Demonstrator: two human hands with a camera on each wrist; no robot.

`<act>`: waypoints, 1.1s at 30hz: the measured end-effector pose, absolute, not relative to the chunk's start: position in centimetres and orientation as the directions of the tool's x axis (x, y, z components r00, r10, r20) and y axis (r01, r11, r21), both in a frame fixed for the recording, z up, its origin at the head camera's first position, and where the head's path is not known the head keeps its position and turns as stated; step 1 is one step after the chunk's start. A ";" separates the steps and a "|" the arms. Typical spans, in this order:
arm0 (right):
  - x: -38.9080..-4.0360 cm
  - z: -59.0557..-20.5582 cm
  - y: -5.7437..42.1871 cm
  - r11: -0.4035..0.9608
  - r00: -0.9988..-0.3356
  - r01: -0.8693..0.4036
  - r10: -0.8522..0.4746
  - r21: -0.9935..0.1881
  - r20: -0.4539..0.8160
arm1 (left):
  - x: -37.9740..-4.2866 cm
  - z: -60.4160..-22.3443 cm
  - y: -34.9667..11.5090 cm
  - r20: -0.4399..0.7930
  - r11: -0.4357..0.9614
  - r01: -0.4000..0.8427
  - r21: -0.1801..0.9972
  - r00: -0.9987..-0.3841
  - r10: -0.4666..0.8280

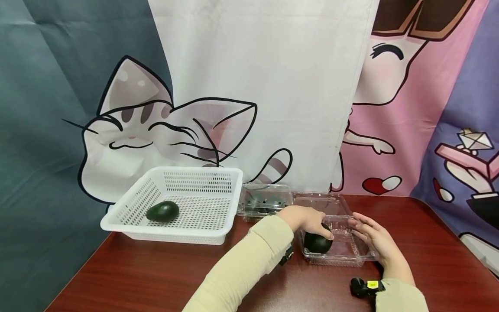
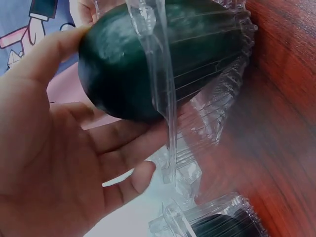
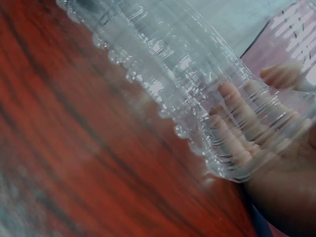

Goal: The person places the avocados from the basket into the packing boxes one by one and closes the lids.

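My left hand [image 1: 306,219] holds a dark green avocado [image 1: 317,243] from above, thumb and fingers spread around it. The avocado lies at the left side of an open clear plastic container [image 1: 333,261], and in the left wrist view the avocado [image 2: 118,64] shows partly through the container's wall. At the container's right side is my right hand [image 1: 380,242], fingers extended along the rim. In the right wrist view the fingers [image 3: 232,133] of that hand show through the ribbed clear wall. The container's lid [image 1: 321,203] stands folded back behind it.
A white perforated basket [image 1: 136,234] on the left holds another avocado [image 1: 163,211]. Between basket and open container, farther back, sits a closed clear container [image 1: 265,195] with dark green contents. A printed cloth [image 1: 253,86] hangs behind the reddish-brown table [image 1: 156,268].
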State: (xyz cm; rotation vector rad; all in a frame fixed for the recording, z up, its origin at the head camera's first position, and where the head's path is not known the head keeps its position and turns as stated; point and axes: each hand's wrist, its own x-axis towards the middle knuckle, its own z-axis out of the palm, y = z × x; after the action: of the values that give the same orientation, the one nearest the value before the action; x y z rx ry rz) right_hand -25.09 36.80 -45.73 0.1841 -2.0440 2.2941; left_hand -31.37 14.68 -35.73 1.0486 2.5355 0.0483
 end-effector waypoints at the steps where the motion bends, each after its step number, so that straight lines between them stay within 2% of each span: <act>1: -25.1 -45.7 36.8 -0.123 -0.990 -0.130 -0.035 -0.984 0.135 | -31.4 -35.8 14.7 -0.330 0.706 0.690 0.162 -0.636 0.698; 9: -25.1 -45.8 36.6 -0.126 -0.988 -0.144 -0.035 -0.982 0.149 | -32.1 -35.7 14.5 -0.213 0.596 0.797 0.102 -0.568 0.795; 15: -25.1 -45.8 36.6 -0.137 -0.988 -0.146 -0.026 -0.980 0.151 | -32.5 -35.6 14.2 -0.184 0.563 0.820 0.105 -0.541 0.821; 28: -25.2 -45.9 36.8 -0.156 -0.984 -0.164 -0.046 -0.974 0.173 | -32.7 -35.2 13.9 -0.223 0.575 0.811 0.112 -0.543 0.810; 33: -25.2 -45.9 37.0 -0.160 -0.985 -0.152 -0.059 -0.975 0.164 | -33.5 -33.4 12.6 -0.196 0.582 0.796 0.165 -0.552 0.811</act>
State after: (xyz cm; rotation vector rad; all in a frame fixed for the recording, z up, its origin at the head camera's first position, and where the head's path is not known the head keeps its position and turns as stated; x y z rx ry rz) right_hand -25.22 36.95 -45.86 0.2517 -1.9942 2.3337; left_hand -33.53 12.63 -33.43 1.3292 2.5638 0.0831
